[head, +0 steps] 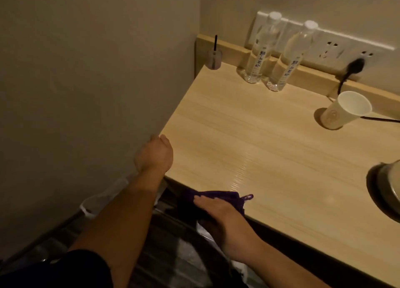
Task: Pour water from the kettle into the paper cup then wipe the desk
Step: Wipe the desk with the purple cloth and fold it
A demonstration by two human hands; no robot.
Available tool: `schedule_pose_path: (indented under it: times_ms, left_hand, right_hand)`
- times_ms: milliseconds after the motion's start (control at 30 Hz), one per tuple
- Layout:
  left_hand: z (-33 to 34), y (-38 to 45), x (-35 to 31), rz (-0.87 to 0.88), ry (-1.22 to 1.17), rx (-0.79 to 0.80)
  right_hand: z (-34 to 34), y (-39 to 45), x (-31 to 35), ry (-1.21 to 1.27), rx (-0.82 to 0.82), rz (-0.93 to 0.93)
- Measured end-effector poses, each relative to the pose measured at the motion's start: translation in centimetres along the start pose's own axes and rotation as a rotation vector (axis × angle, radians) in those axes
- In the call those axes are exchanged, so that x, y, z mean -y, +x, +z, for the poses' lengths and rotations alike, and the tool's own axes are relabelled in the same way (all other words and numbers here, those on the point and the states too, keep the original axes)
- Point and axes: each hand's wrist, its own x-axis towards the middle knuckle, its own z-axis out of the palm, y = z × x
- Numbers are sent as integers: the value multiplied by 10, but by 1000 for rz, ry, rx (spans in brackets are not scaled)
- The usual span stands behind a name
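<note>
A white paper cup stands upright at the right of the light wooden desk. The metal kettle shows only partly at the right edge. A dark purple cloth lies on the desk's front edge, partly hanging over it. My right hand presses flat on the cloth, fingers extended. My left hand rests at the desk's left front corner beside the wall, its fingers curled over the edge and mostly hidden. A wet sheen glints on the desk just beyond the cloth.
Two clear water bottles stand at the back by a white socket strip with a black plug and cord. A small holder with a black stick sits in the back left corner. The wall borders the desk's left side.
</note>
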Motion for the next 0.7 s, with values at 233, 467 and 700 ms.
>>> schedule_pose_path:
  times_ms: [233, 467, 700]
  left_hand:
    - [-2, -6, -1, 9, 17, 18]
    - [-2, -12, -1, 32, 5, -12]
    - [-7, -9, -5, -6, 63, -31]
  right_hand:
    - [-87, -10, 23, 1262, -412, 471]
    - [-198, 115, -14, -86, -604, 159]
    - [-198, 244, -90, -910, -167, 42]
